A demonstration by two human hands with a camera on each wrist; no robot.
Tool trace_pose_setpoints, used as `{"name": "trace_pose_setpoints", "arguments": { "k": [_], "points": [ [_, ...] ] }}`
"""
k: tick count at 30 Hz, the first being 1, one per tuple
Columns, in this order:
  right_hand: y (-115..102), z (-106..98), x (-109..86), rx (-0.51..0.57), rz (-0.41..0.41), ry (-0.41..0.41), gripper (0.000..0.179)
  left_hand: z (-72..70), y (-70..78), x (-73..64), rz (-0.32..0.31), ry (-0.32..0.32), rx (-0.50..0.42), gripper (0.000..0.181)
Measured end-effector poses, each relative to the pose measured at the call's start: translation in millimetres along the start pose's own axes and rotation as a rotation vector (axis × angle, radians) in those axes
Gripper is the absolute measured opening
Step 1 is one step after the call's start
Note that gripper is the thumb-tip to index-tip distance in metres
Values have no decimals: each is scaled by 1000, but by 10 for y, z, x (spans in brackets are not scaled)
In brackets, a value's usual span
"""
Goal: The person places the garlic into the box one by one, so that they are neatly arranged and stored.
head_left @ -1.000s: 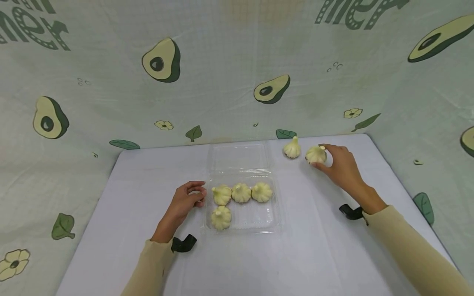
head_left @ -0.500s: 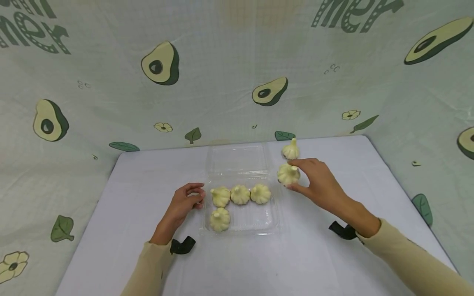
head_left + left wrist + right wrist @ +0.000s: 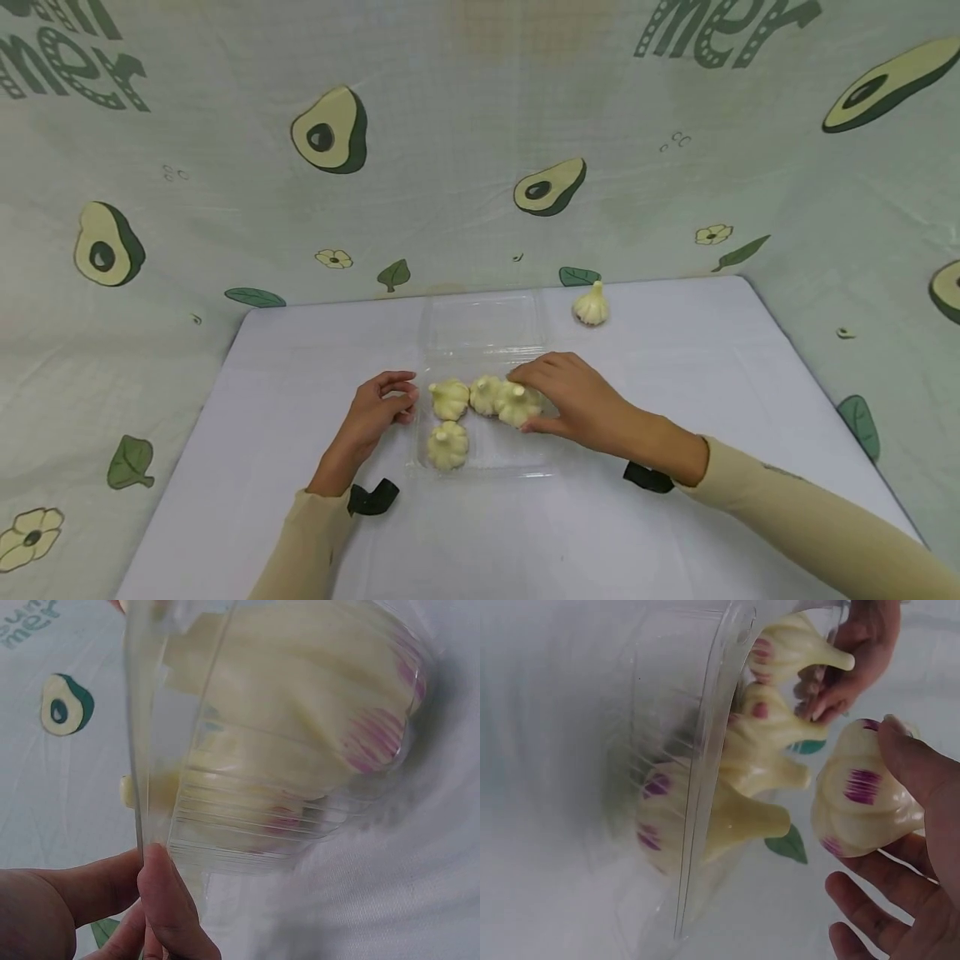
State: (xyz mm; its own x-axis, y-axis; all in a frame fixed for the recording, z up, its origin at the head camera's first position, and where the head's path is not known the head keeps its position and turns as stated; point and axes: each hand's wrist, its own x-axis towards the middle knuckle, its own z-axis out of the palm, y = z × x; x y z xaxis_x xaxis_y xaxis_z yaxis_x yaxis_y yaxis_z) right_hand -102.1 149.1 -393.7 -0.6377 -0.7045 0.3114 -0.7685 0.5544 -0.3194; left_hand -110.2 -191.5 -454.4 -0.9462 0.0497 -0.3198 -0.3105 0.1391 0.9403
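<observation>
My right hand (image 3: 573, 404) grips a garlic bulb (image 3: 517, 405) between thumb and fingers, over the right part of a clear plastic clamshell container (image 3: 495, 463). Purple streaks mark the held bulb (image 3: 862, 787) in the right wrist view, which shows it above the container's rim (image 3: 705, 772). At the container's left side, my left hand (image 3: 378, 408) pinches the rim, thumb and finger meeting on it (image 3: 161, 889). Inside stand a back-left bulb (image 3: 448, 400), a back-middle bulb (image 3: 484, 394) and a front-left bulb (image 3: 447, 445). The held bulb and right hand hide the back-right bulb in the head view.
Another garlic bulb (image 3: 591, 305) stands near the table's back edge, right of the container's raised-open lid (image 3: 483, 322). A white cloth covers the table (image 3: 637, 550). Behind hangs a curtain (image 3: 450, 125) printed with avocados.
My right hand has carried the garlic bulb leftward and nearer, from the back right of the table to over the container. The left hand has stayed at the rim.
</observation>
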Motion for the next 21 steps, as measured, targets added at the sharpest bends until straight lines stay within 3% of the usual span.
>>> {"name": "trace_pose_setpoints", "arguments": {
  "k": [10, 21],
  "points": [
    [-83, 149, 177, -35, -159, -63, 65, 7, -14, 6, -8, 0, -8, 41],
    [-108, 320, 228, -108, -253, -181, 63, 15, -5, 8, -18, 15, -10, 39]
  ]
}}
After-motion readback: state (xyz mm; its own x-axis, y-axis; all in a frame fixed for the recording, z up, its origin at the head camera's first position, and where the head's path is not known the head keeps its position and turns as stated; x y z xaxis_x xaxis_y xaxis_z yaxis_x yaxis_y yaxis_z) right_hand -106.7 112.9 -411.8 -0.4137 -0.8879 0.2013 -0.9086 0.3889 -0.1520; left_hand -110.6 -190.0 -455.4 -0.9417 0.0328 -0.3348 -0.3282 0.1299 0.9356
